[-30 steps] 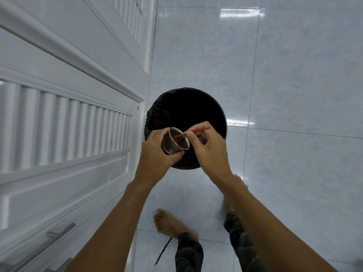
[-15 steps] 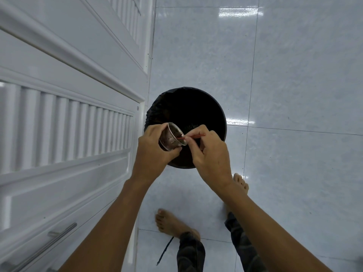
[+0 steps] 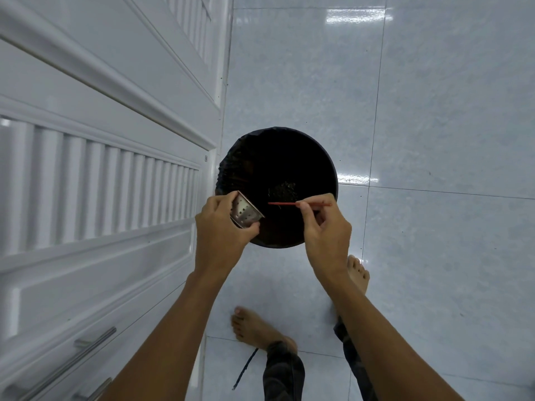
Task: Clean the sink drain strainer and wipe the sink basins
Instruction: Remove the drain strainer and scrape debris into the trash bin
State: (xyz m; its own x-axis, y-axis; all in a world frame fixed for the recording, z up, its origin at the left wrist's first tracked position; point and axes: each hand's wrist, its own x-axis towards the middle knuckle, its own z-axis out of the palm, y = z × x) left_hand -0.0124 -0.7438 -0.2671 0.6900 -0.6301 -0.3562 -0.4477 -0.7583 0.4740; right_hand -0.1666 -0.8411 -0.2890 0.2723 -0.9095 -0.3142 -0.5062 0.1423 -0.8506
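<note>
White louvred cabinet doors (image 3: 101, 183) fill the left of the frame; pale glossy floor tiles (image 3: 434, 111) fill the right. One round black-lined bin (image 3: 254, 157) sits at centre, a clump of dark debris (image 3: 283, 190) inside. Two bare feet show at the bottom. The left hand (image 3: 220, 235) grips one perforated metal strainer (image 3: 246, 214), tilted over the bin's lower-left rim. The right hand (image 3: 325, 230) pinches one thin red stick (image 3: 285, 203) between fingertips, just right of the strainer, not touching it.
</note>
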